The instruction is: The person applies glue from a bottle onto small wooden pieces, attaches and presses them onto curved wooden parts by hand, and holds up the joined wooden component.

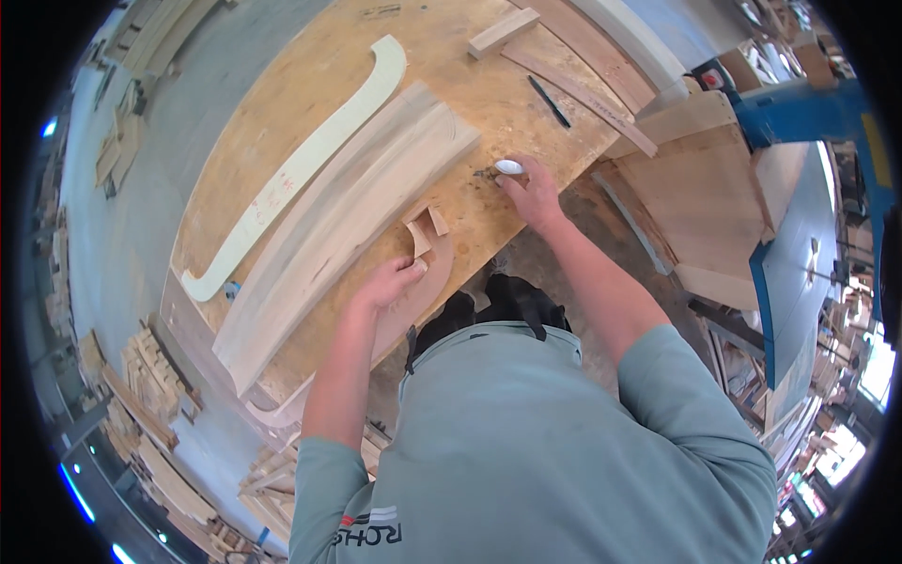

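Note:
My left hand (390, 282) rests low over the workbench, its fingers curled and pinching the edge of a curved wooden piece (442, 254) with a notched, angular end. Farther right, my right hand (534, 195) is closed around a small white rounded object (508, 166); its full shape is hidden by the fingers. Small dark bits (485, 174) lie beside that hand on the wood. Left of my hands is a broad wooden plank (348, 216) with slightly curving edges. Beyond it lies a pale, long curved template (282, 183) with a hooked far end and red marks.
The plywood workbench (427, 47) carries a short wood block (504, 33), a black pen (549, 101) and a thin wooden strip (592, 99) at the far right. A wooden box-like structure (695, 188) with a blue-edged panel (763, 310) stands right of the bench. Stacked lumber (150, 376) sits on the floor at left.

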The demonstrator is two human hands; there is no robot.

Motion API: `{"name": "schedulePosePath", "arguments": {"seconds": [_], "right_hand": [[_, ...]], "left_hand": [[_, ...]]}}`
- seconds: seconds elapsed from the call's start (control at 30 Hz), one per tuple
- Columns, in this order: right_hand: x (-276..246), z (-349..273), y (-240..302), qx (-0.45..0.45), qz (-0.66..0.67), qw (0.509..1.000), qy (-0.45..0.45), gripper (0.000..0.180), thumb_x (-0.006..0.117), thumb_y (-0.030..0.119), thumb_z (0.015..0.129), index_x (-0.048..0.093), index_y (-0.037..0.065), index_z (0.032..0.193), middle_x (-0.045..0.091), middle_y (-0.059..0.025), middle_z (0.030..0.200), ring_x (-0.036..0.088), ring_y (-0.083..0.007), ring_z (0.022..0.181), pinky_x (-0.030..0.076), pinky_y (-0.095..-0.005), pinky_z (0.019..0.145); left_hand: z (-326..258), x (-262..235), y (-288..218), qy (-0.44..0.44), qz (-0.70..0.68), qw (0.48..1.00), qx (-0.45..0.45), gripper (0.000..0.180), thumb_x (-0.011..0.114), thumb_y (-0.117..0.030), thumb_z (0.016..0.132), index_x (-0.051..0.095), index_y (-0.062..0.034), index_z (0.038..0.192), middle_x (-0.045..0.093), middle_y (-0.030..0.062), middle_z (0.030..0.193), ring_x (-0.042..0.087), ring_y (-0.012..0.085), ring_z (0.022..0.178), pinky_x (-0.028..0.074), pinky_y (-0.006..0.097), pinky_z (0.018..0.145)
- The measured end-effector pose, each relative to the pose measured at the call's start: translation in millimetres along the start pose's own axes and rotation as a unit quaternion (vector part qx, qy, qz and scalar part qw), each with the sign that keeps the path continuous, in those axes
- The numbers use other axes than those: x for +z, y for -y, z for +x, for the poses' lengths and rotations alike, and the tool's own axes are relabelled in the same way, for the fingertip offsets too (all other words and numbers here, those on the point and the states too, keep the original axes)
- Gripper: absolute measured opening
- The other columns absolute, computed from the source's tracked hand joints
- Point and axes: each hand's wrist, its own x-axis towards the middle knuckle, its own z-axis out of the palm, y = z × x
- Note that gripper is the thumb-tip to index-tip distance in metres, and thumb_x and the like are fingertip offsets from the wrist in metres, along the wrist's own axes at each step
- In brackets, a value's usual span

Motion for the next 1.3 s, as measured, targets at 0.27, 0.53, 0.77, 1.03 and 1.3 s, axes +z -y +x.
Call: {"name": "schedulePosePath", "arguments": {"seconds": [0.27,0.53,0.77,1.03,1.3], "right_hand": [[-11.4,-5.3,21.7,0.050,0.041,0.989,0.136,0.021,0.070,0.015,0.089,0.070,0.002,0.106,0.071,-0.0199,0.098,0.068,-0.0353,0.091,0.053,-0.0405,0.082],[-17.8,-84.4,19.5,0.012,0.036,0.932,0.360,0.024,0.069,0.016,0.091,0.064,0.001,0.110,0.068,-0.0205,0.096,0.066,-0.0351,0.092,0.052,-0.0409,0.085],[-25.0,-93.5,20.3,0.035,-0.011,0.891,0.453,0.030,0.066,0.026,0.092,0.065,0.004,0.113,0.068,-0.0221,0.109,0.063,-0.0412,0.103,0.050,-0.0466,0.091],[-39.0,-84.3,39.2,-0.001,-0.012,0.896,0.445,0.033,0.064,0.030,0.094,0.066,0.002,0.109,0.069,-0.0243,0.104,0.064,-0.0423,0.099,0.050,-0.0483,0.088],[-57.4,-76.6,86.9,0.006,-0.024,0.906,0.423,0.033,0.062,0.031,0.094,0.067,-0.001,0.102,0.069,-0.0254,0.095,0.065,-0.0429,0.091,0.051,-0.0475,0.083]], "left_hand": [[-8.7,23.5,-44.0,-0.036,0.116,0.992,-0.033,0.050,0.063,-0.039,0.097,0.064,-0.0004,0.129,0.070,0.0157,0.121,0.064,0.0231,0.109,0.049,0.038,0.093],[13.6,56.5,-51.3,0.026,0.062,0.996,-0.057,0.060,0.069,-0.041,0.093,0.060,0.0016,0.133,0.068,0.0137,0.122,0.063,0.0227,0.109,0.050,0.037,0.090],[21.2,44.5,-30.0,0.081,-0.060,0.995,-0.026,0.063,0.079,-0.028,0.086,0.056,0.0054,0.135,0.067,0.0137,0.122,0.062,0.0198,0.111,0.049,0.033,0.096],[-17.2,50.2,-68.4,0.057,-0.089,0.994,0.008,0.059,0.081,-0.016,0.083,0.057,0.0063,0.132,0.067,0.0117,0.121,0.064,0.0177,0.109,0.048,0.031,0.100],[-29.9,42.5,-70.3,0.073,-0.152,0.984,0.052,0.062,0.081,-0.018,0.084,0.055,0.0084,0.134,0.067,0.0127,0.121,0.063,0.0177,0.110,0.049,0.032,0.100]]}}
